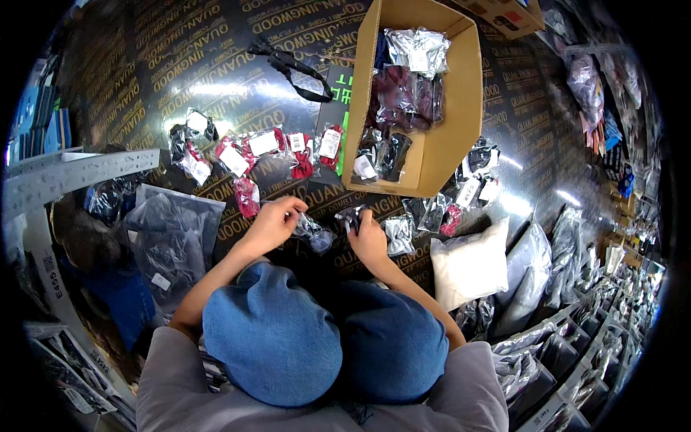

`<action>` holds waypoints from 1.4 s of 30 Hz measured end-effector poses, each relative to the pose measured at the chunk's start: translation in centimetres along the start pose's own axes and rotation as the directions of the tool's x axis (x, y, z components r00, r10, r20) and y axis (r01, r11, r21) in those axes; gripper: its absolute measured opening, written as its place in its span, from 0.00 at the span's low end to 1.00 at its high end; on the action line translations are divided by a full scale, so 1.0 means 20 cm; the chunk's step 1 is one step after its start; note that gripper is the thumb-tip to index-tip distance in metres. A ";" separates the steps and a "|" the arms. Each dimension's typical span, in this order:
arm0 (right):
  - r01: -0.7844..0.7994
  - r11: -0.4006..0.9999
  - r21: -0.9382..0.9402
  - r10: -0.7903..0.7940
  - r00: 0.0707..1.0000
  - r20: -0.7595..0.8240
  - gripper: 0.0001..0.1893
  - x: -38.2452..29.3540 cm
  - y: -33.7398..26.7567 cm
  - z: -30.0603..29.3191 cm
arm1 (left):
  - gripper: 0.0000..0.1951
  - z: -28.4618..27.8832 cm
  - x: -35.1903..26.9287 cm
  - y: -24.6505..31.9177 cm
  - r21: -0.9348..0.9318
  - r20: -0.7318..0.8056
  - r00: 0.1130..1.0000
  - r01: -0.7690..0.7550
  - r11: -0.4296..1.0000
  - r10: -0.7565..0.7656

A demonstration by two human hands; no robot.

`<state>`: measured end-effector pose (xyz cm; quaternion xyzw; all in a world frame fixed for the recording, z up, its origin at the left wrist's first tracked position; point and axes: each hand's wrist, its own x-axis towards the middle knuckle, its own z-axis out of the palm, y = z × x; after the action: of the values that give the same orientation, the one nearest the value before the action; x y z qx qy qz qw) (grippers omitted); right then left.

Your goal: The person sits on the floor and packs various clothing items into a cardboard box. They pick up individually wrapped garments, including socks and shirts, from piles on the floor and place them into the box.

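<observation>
My left hand point(278, 218) pinches the edge of a clear plastic packet point(314, 233) with dark and grey contents, which rests low over the floor. In my right hand point(369, 237) is a small dark packet point(352, 217), gripped between thumb and fingers. Just right of that hand lies a packet with white contents point(399, 234). A red packet point(247, 196) lies beyond my left wrist. Farther out, a row of red packets with white labels point(263, 143) stretches across the dark plywood floor point(216, 102).
An open cardboard box point(426, 162) holds white, maroon and black packets. More packets point(475, 183) lie right of it, near a white pillow-like bag point(469, 264). A black strap point(297, 75) lies beyond. Left are a large translucent bag point(173, 243) and a metal shelf beam point(81, 173); filled bins point(561, 351) stand right.
</observation>
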<state>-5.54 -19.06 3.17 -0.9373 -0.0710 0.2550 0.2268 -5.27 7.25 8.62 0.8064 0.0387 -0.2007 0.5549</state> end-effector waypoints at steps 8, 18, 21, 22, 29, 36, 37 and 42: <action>0.124 0.921 0.369 -0.001 0.949 -0.317 0.13 0.08 -0.30 -0.73 | 0.14 -0.52 0.01 -0.16 0.184 -0.509 0.860 0.134 0.974 -0.022; 0.312 0.948 -0.058 -0.286 0.760 -0.584 0.07 0.47 -0.16 -0.38 | 0.10 -0.57 -0.09 -0.27 0.298 -0.583 0.805 0.337 0.893 -0.109; 0.332 0.943 0.013 -0.254 0.747 -0.614 0.05 0.43 -0.10 -0.43 | 0.08 -0.45 -0.12 -0.36 0.377 -0.491 0.839 0.448 0.811 -0.235; 0.328 0.944 0.030 -0.248 0.769 -0.589 0.05 0.41 -0.10 -0.44 | 0.11 -0.40 -0.13 -0.38 0.358 -0.491 0.825 0.483 0.799 -0.279; 0.263 0.963 0.054 -0.229 0.909 -0.348 0.15 0.40 -0.11 -0.37 | 0.27 -0.20 -0.11 -0.46 0.190 -0.599 0.709 0.577 0.794 -0.372; 0.268 0.924 0.272 -0.163 0.921 -0.355 0.08 0.48 -0.08 -0.39 | 0.17 -0.25 -0.22 -0.48 0.171 -0.467 0.771 0.559 0.811 -0.433; 0.277 0.892 0.356 -0.137 0.918 -0.373 0.07 0.49 -0.08 -0.42 | 0.17 -0.27 -0.25 -0.46 0.203 -0.456 0.788 0.544 0.814 -0.414; -0.073 0.988 0.140 0.136 0.839 -0.526 0.22 0.61 0.15 -0.43 | 0.15 -0.29 -0.27 -0.22 0.094 -0.457 0.803 0.472 0.877 -0.383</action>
<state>9.32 -22.10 2.96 -0.9591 0.0609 -0.0002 0.2763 -9.86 15.18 8.48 0.8528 0.3194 -0.1433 0.3877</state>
